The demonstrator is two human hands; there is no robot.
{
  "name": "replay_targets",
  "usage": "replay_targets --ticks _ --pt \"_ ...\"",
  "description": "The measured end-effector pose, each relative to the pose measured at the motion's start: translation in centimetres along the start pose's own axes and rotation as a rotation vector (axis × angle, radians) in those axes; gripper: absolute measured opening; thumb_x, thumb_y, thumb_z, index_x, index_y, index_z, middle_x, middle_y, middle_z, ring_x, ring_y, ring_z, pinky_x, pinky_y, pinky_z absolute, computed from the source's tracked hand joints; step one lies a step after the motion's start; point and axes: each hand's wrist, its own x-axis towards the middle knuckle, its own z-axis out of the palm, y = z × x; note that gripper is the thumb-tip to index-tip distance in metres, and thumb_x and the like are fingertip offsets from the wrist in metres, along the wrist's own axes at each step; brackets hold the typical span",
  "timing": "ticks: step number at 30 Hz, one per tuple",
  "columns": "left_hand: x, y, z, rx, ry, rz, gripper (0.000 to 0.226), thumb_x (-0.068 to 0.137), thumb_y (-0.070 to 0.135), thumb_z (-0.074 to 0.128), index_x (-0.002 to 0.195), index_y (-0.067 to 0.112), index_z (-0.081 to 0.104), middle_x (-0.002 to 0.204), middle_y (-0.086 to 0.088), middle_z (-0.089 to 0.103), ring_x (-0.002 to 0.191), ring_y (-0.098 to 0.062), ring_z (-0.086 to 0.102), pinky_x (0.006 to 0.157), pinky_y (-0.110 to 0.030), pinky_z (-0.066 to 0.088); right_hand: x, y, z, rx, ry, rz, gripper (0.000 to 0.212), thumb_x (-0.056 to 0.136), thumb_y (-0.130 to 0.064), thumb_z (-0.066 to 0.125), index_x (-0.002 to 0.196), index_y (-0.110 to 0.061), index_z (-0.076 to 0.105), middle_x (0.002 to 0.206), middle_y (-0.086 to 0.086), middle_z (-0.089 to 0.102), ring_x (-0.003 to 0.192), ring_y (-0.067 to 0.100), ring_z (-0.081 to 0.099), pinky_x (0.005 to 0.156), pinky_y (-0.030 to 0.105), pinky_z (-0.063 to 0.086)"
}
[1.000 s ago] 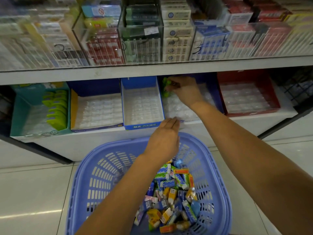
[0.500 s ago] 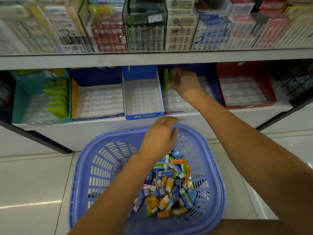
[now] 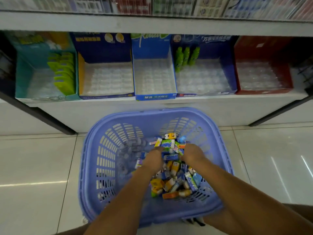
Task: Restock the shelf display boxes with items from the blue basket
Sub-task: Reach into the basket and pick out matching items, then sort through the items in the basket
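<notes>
Here, in the head view, there is one blue basket on the tiled floor, and both hands reach down into it. The left hand and the right hand lie near each other on the heap of small packs. The packs are too many and too mixed to count. The fingers of both hands bend down into the heap and their tips are hidden and blurred, so I cannot tell if they are apart or closed on a pack.

Between the two hands lies a green and white pack; its writing is too blurred to read.

Beyond the fingertips, on the shelf, stand five display boxes in one row: a teal box, a dark blue box with a yellow side, a light blue box, another dark blue box and a red box. Three green packs stand upright in the second dark blue box. A column of lime packs stands in the teal box. The light blue box has white Chinese characters on its front edge; I cannot read them surely.
</notes>
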Motion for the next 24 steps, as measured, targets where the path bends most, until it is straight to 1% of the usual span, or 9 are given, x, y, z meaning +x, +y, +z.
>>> replay_targets --ticks 3,6,7,9,12,14,16,20,24 --pt "1.1 -0.6 0.7 -0.067 0.031 -0.021 0.043 0.092 0.002 0.047 0.134 0.011 0.050 0.135 -0.013 0.053 0.121 -0.028 0.052 0.098 -0.032 0.042 0.4 0.2 1.8 0.047 0.088 0.021 0.029 0.092 -0.026 0.061 0.069 -0.012 0.049 0.068 0.006 0.051 0.077 0.028 0.060 0.055 0.029 0.040" --pt "2.5 -0.9 1.4 0.003 -0.006 -0.020 0.051 0.089 -0.003 0.050 0.138 0.012 0.046 0.140 -0.013 0.047 0.123 -0.030 0.050 0.101 -0.035 0.042 1.0 0.0 1.9 0.089 0.057 0.025 0.017 0.092 -0.024 0.060 0.084 -0.010 0.054 0.089 0.013 0.061 0.090 0.031 0.062 0.068 0.035 0.047" --pt "2.9 -1.0 1.5 0.030 -0.010 -0.014 0.056 0.087 -0.006 0.052 0.139 0.012 0.044 0.141 -0.014 0.045 0.124 -0.031 0.049 0.102 -0.037 0.042 1.1 0.1 1.5 0.100 0.024 0.024 0.023 0.090 -0.027 0.062 0.079 -0.010 0.051 0.089 0.012 0.059 0.090 0.030 0.061 0.071 0.035 0.048" --pt "3.6 -1.3 1.7 0.057 0.002 0.005 0.061 0.083 -0.008 0.056 0.139 0.012 0.042 0.141 -0.013 0.043 0.125 -0.031 0.047 0.102 -0.038 0.042 1.2 0.4 0.4 0.126 -0.035 0.002 0.040 0.084 -0.032 0.069 0.064 -0.016 0.039 0.075 0.007 0.052 0.077 0.025 0.057 0.060 0.028 0.044" --pt "4.4 -1.8 1.9 0.109 0.006 0.034 0.061 0.080 -0.007 0.059 0.135 0.012 0.044 0.135 -0.014 0.046 0.120 -0.032 0.049 0.097 -0.041 0.045 0.9 1.2 -1.6 0.234 -0.087 -0.060 0.038 0.080 -0.030 0.074 0.062 -0.016 0.043 0.065 0.008 0.048 0.053 0.012 0.047 0.046 0.022 0.033" --pt "4.8 -1.8 1.8 0.165 -0.014 0.028 0.061 0.079 -0.007 0.060 0.134 0.012 0.044 0.133 -0.015 0.046 0.119 -0.033 0.048 0.094 -0.041 0.046 0.3 1.8 -2.8 0.344 -0.087 -0.108 0.024 0.079 -0.027 0.075 0.087 -0.014 0.057 0.080 0.007 0.058 0.053 0.007 0.053 0.049 0.020 0.038" --pt "5.0 -1.6 1.6 0.219 -0.036 0.024 0.056 0.081 -0.007 0.059 0.132 0.011 0.045 0.132 -0.015 0.045 0.122 -0.032 0.044 0.094 -0.040 0.044 -0.6 2.0 -4.1 0.462 -0.091 -0.136 0.033 0.079 -0.026 0.076 0.103 -0.016 0.056 0.088 0.003 0.060 0.058 0.008 0.059 0.056 0.024 0.046" --pt "4.4 -0.6 1.1 0.213 -0.021 -0.003 0.045 0.086 -0.004 0.055 0.129 0.009 0.049 0.131 -0.015 0.049 0.121 -0.030 0.046 0.094 -0.038 0.046 -2.6 1.6 -6.6 0.693 -0.078 -0.217 0.029 0.074 -0.023 0.080 0.075 -0.017 0.051 0.062 -0.005 0.059 0.053 0.008 0.058 0.066 0.034 0.051" --pt "2.8 1.1 -0.9 -0.035 0.068 -0.006 0.034 0.091 0.004 0.055 0.124 0.009 0.051 0.114 -0.017 0.063 0.099 -0.031 0.062 0.075 -0.035 0.050 -4.3 1.4 -9.2 0.789 -0.033 -0.300 0.024 0.076 -0.022 0.078 0.088 -0.012 0.060 0.061 -0.003 0.063 0.053 0.012 0.059 0.057 0.025 0.047"
